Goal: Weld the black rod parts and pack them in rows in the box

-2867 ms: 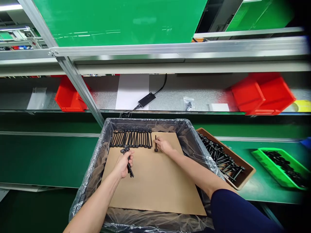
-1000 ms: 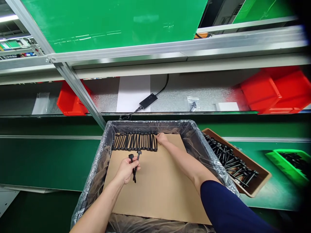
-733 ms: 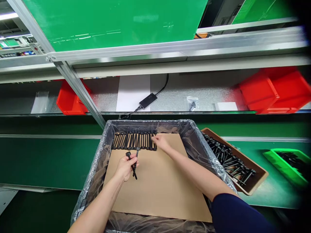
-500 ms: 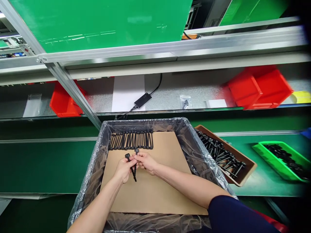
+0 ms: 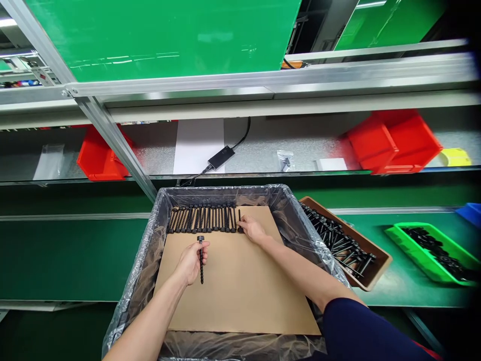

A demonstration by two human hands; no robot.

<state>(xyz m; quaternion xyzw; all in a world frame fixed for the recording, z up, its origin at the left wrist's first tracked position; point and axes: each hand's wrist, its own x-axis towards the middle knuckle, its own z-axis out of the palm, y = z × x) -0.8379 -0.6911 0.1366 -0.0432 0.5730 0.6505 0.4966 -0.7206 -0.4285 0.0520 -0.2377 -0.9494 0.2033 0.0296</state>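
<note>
My left hand (image 5: 192,260) is closed on a long black bolt (image 5: 202,273), its wide head up and its ridged shank pointing down over the cardboard sheet (image 5: 240,296). Farther right, my right hand (image 5: 253,229) pinches another black bolt (image 5: 239,216) at the right end of the row, its head toward me. That row of black bolts (image 5: 203,219) lies side by side on the far left part of the cardboard. The sheet sits inside a large box lined with clear plastic (image 5: 313,235).
Right of the box stand a brown tray (image 5: 383,265) of loose black bolts and a green tray (image 5: 400,233) of small black parts. A shelf behind holds red bins (image 5: 394,143), a black adapter (image 5: 221,157) with a cable, and a small plastic bag (image 5: 285,161).
My hands have moved apart. The right one has carried a bolt away from the left hand, up and right to the row's end. My left hand keeps its bolt, now more upright.
</note>
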